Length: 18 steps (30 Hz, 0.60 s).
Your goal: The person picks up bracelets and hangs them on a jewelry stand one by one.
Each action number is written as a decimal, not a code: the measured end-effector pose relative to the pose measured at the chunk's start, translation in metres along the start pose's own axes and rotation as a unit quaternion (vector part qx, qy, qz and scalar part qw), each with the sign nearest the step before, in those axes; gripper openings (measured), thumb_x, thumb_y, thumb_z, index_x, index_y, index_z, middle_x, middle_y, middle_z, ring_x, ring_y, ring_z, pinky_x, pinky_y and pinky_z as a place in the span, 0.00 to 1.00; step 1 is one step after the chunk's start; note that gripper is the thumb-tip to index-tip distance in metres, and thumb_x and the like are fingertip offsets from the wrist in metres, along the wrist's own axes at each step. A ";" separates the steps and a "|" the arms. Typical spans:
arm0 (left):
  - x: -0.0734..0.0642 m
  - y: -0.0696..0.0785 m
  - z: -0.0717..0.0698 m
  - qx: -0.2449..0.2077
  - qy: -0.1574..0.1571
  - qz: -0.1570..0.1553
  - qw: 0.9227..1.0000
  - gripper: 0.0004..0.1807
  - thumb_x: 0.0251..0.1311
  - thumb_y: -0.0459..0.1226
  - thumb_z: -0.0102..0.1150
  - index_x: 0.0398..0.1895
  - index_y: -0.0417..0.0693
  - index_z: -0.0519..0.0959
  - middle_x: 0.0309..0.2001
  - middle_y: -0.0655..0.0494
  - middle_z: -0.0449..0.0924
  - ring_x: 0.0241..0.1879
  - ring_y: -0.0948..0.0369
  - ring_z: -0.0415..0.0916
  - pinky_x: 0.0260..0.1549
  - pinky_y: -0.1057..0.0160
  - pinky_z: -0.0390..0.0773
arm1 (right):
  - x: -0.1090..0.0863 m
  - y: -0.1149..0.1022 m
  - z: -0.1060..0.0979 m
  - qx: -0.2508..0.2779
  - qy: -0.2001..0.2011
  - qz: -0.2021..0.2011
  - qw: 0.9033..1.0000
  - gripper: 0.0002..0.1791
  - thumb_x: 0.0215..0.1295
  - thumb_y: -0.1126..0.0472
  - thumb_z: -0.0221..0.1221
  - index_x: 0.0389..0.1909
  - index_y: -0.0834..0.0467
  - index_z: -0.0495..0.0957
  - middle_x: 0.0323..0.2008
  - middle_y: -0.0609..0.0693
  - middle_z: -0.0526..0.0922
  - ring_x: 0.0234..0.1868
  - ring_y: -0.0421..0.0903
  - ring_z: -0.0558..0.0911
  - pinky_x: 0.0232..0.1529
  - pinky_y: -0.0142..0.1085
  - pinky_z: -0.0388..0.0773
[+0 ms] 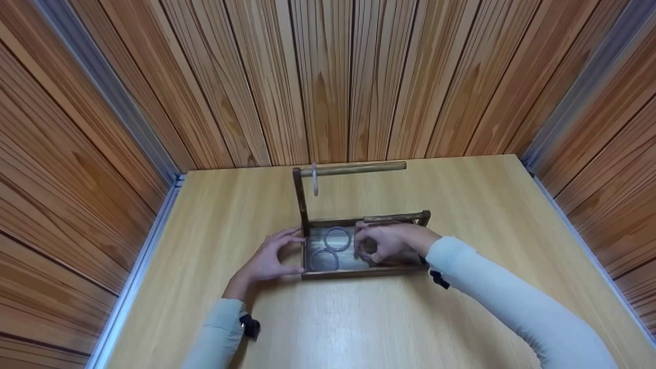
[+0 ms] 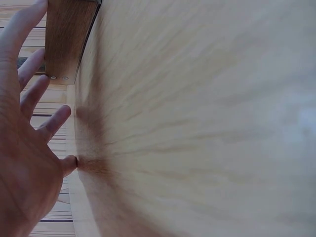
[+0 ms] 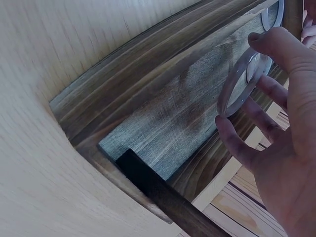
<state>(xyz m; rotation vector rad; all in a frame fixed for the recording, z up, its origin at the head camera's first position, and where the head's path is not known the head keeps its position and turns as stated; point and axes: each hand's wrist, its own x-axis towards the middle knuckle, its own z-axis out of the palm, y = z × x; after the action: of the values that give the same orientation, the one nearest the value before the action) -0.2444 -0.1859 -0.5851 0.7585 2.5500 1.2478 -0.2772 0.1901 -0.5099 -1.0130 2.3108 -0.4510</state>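
My right hand (image 1: 383,241) reaches into the shallow tray of a dark wooden stand (image 1: 359,274). Thumb and fingertips pinch a clear bangle (image 3: 228,91), which is tilted on its edge over the tray floor in the right wrist view. On the left part of that floor lie two more clear bangles, a back one (image 1: 350,239) and a front one (image 1: 336,262). My left hand (image 1: 270,257) is spread at the stand's left end, with thumb and fingertips against its side. Another pale bangle (image 1: 314,180) hangs near the post on the stand's upper bar (image 1: 364,168).
A tall post (image 1: 301,197) rises from the stand's left end and carries the upper bar. The shorter, lower bar (image 1: 392,218) runs along the back right, close behind my right hand. Wood-panelled walls (image 1: 328,77) enclose the light wooden table (image 1: 333,318).
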 end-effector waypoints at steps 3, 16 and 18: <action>0.000 0.000 0.000 -0.001 0.000 -0.001 1.000 0.41 0.61 0.53 0.84 0.76 0.51 0.81 0.91 0.48 0.62 0.90 0.35 0.55 0.86 0.17 0.36 | -0.001 0.001 0.000 0.006 0.002 -0.006 1.000 0.27 0.62 0.69 0.68 0.64 0.56 0.84 0.79 0.65 0.67 0.71 0.60 0.79 0.73 0.53 0.80; -0.001 0.000 0.000 0.002 0.000 -0.006 1.000 0.40 0.61 0.52 0.83 0.75 0.52 0.81 0.91 0.48 0.61 0.90 0.34 0.54 0.86 0.18 0.35 | -0.007 -0.007 -0.002 -0.006 0.016 -0.022 1.000 0.24 0.62 0.67 0.71 0.59 0.53 0.88 0.66 0.53 0.75 0.59 0.51 0.80 0.62 0.46 0.82; 0.000 -0.001 0.001 0.003 0.001 -0.007 1.000 0.40 0.61 0.51 0.84 0.75 0.53 0.81 0.91 0.48 0.61 0.90 0.35 0.54 0.86 0.17 0.36 | -0.008 -0.008 -0.001 -0.008 0.018 -0.023 1.000 0.24 0.61 0.67 0.72 0.59 0.52 0.88 0.66 0.53 0.76 0.60 0.51 0.80 0.65 0.48 0.82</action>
<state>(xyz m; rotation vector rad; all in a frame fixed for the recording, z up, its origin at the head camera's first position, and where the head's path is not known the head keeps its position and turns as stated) -0.2440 -0.1857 -0.5862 0.7403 2.5575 1.2385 -0.2692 0.1911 -0.5022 -1.0762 2.3308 -0.4745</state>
